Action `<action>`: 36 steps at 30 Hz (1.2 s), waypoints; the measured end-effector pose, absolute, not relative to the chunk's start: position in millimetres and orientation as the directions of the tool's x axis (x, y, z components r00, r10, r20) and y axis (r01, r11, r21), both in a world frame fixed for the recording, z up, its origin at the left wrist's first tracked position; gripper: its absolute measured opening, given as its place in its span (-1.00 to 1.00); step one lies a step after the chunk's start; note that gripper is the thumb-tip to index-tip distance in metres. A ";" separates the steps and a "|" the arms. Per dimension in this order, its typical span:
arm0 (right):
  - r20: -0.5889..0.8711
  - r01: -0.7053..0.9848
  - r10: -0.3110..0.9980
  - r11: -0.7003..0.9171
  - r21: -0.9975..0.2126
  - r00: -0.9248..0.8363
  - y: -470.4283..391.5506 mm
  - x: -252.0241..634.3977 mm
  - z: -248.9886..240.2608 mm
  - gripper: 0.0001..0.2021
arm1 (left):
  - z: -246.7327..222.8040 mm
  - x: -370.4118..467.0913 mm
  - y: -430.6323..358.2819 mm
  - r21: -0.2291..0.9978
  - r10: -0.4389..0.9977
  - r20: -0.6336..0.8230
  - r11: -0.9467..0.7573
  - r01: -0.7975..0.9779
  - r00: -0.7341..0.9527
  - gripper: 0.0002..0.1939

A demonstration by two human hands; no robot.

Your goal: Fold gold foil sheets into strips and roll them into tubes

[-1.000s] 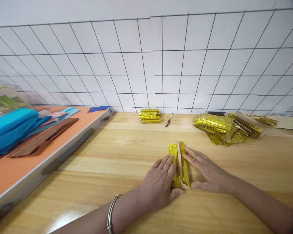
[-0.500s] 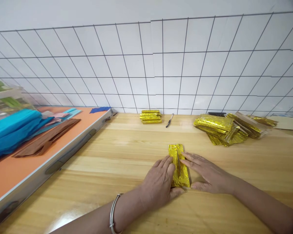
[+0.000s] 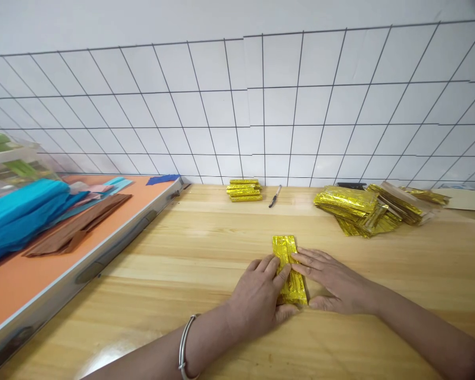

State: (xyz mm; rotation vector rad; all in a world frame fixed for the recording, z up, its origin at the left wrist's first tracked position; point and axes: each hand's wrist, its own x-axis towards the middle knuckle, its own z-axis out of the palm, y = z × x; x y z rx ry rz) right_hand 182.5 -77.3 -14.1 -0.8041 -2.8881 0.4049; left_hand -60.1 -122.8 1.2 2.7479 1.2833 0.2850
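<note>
A folded strip of crinkled gold foil paper [image 3: 288, 285] lies on the wooden table in front of me, its long sides turned in toward the middle. My left hand [image 3: 259, 290] rests on its left side, fingers laid over the foil and the thumb along the near end. From the right, my right hand [image 3: 332, 279] touches the strip with outstretched fingertips, its thumb on the table by the near right corner. Neither hand is closed round the foil. My left palm and fingers hide part of the left edge.
Rolled gold foil pieces [image 3: 244, 191] and a pen [image 3: 275, 196] lie near the wall. Stacked gold foil sheets [image 3: 346, 203] sit at the back right. On the left, an orange board [image 3: 106, 219] with a raised edge carries blue paper [image 3: 27, 216] and brown paper [image 3: 79, 224].
The dark gap along the middle of the foil strip has closed, and its right side now lies flatter and further left. My left index finger has shifted slightly right across it.
</note>
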 end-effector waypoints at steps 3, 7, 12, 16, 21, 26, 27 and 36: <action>0.041 0.490 0.522 0.822 -0.290 -0.852 -77.1 181.5 -13.2 -0.27 | 2.6 -59.9 -123.9 0.150 0.773 0.128 -0.634 0.759 0.621 -0.32; 0.028 0.492 0.519 0.825 -0.279 -0.854 -77.1 181.8 -13.2 -0.30 | 5.9 -59.2 -124.4 0.142 0.781 0.123 -0.625 0.768 0.612 -0.36; 0.079 0.473 0.518 0.825 -0.309 -0.852 -76.8 182.5 -13.9 -0.32 | 7.1 -61.9 -121.0 0.166 0.779 0.135 -0.627 0.761 0.612 -0.45; 0.067 0.474 0.517 0.822 -0.315 -0.853 -76.3 181.7 -13.0 -0.34 | 6.3 -65.9 -118.7 0.180 0.777 0.163 -0.629 0.757 0.607 -0.47; 0.064 0.475 0.528 0.805 -0.355 -0.847 -76.9 181.7 -11.3 -0.34 | 6.8 -68.9 -116.0 0.201 0.766 0.190 -0.643 0.739 0.614 -0.52; 0.041 0.506 0.563 0.770 -0.389 -0.825 -77.4 182.2 -7.6 -0.38 | 3.1 -71.7 -109.8 0.190 0.761 0.198 -0.649 0.737 0.618 -0.62; 0.030 0.513 0.569 0.763 -0.394 -0.822 -77.2 181.3 -6.0 -0.40 | 2.0 -72.3 -108.9 0.185 0.760 0.191 -0.649 0.737 0.621 -0.60; 0.203 0.617 0.720 0.680 -0.397 -0.663 -74.4 148.6 -11.7 -0.82 | -6.4 -77.7 -106.5 0.162 0.785 0.155 -0.619 0.769 0.600 -0.37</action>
